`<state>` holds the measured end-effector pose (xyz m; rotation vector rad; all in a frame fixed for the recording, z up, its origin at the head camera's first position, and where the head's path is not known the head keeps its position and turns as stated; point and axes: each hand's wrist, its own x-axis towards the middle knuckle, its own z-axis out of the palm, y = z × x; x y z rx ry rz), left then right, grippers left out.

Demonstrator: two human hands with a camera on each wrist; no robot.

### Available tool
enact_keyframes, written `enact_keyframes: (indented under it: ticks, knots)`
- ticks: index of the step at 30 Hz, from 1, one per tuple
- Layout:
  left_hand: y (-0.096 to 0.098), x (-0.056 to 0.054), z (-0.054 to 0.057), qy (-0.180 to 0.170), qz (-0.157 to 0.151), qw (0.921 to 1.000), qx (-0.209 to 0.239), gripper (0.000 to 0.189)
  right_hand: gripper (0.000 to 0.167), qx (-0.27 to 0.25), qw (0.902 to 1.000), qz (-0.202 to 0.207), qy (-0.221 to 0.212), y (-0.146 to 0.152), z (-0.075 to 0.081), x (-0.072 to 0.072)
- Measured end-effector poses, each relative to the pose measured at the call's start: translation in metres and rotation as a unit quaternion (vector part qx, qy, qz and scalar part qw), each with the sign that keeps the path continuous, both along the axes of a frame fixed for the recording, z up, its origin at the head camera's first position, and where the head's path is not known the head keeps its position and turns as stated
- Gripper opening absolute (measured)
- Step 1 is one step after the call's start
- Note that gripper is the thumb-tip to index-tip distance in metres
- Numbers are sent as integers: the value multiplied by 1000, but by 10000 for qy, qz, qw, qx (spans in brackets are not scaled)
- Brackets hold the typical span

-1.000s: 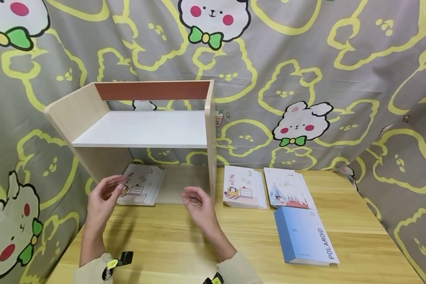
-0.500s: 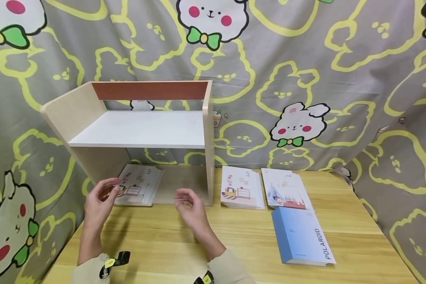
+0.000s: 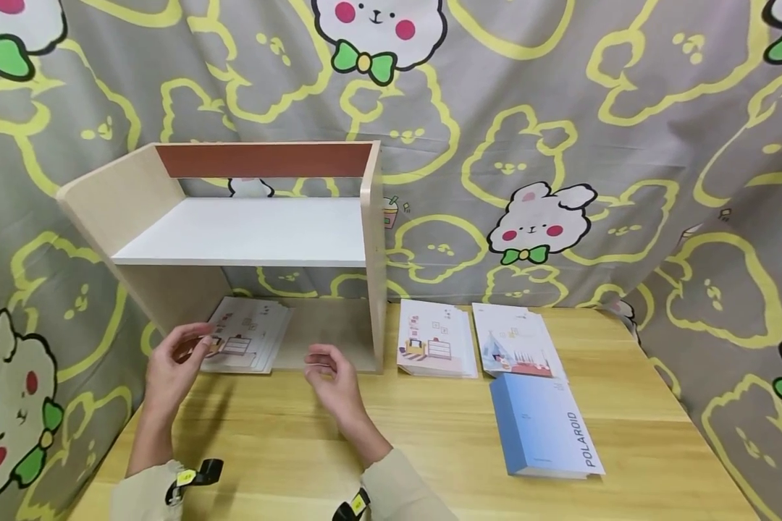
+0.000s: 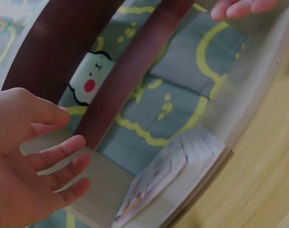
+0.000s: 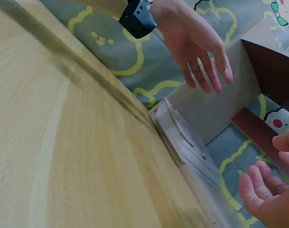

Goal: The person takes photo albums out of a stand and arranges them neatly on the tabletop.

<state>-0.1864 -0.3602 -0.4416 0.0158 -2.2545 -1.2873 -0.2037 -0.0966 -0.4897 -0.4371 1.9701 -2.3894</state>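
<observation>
A stack of thin illustrated booklets (image 3: 247,334) lies in the left of the bookshelf's lower compartment; its edges are fanned to the right. My left hand (image 3: 174,365) hovers at the stack's near left corner with loosely bent fingers and holds nothing. In the left wrist view, a gap shows between the left hand (image 4: 37,161) and the booklets (image 4: 163,175). In front of the compartment's bare right part is my right hand (image 3: 340,387), fingers loosely bent, with nothing in it. The right wrist view shows the left hand (image 5: 197,52) raised above the stack (image 5: 187,140).
The wooden bookshelf (image 3: 373,289) has a white upper board (image 3: 247,230). To its right on the table (image 3: 430,449) lie two more illustrated stacks, one with a room picture (image 3: 436,340) and one with a tent picture (image 3: 515,340). A thick blue POLAROID book (image 3: 547,427) lies nearer.
My right hand has drifted slightly left, towards the booklets in the shelf. My left hand has hardly moved against the shelf. The head view has shifted a little; the stacks lie as before.
</observation>
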Motion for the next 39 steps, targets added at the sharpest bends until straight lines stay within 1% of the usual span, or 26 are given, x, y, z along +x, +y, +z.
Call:
enact_keyframes:
  ticks: [3, 8, 13, 15, 19, 21, 26, 29, 32, 36, 39]
  knots:
    - [-7, 1, -4, -86, 146, 9997, -175, 28, 32, 37, 9999, -5, -119, -6, -5, -1]
    - [-14, 0, -9, -204, 375, 9987, -268, 28, 31, 80, 9992, -36, -378, -14, -14, -2]
    - [-15, -3, -14, -174, 483, 9985, -165, 30, 29, 108, 9986, -36, -526, -16, -18, -3]
    - [-15, -2, -18, -176, 536, 9983, -123, 30, 28, 165, 9979, -60, -625, -17, -21, -3]
    - [-14, 2, -26, -338, 729, 9967, -85, 30, 28, 268, 9960, -43, -857, -19, -28, -2]
    - [-14, 3, -29, -419, 839, 9956, -77, 30, 28, 239, 9953, 12, -943, -22, -30, -2]
    - [-15, -2, -31, -427, 918, 9948, -103, 29, 31, 76, 9955, 117, -936, -29, -29, -4]
    - [-16, -4, -32, -473, 983, 9939, -129, 29, 33, 94, 9952, 140, -965, -33, -28, -5]
    - [-18, -5, -33, -500, 1026, 9934, -135, 29, 35, 201, 9949, 141, -974, -38, -27, -6]
    - [-20, -7, -35, -470, 988, 9940, -79, 30, 32, 394, 9943, -8, -993, -45, -28, -8]
    - [-24, -6, -37, -582, 987, 9934, -12, 31, 29, 546, 9922, -106, -1117, -50, -29, -8]
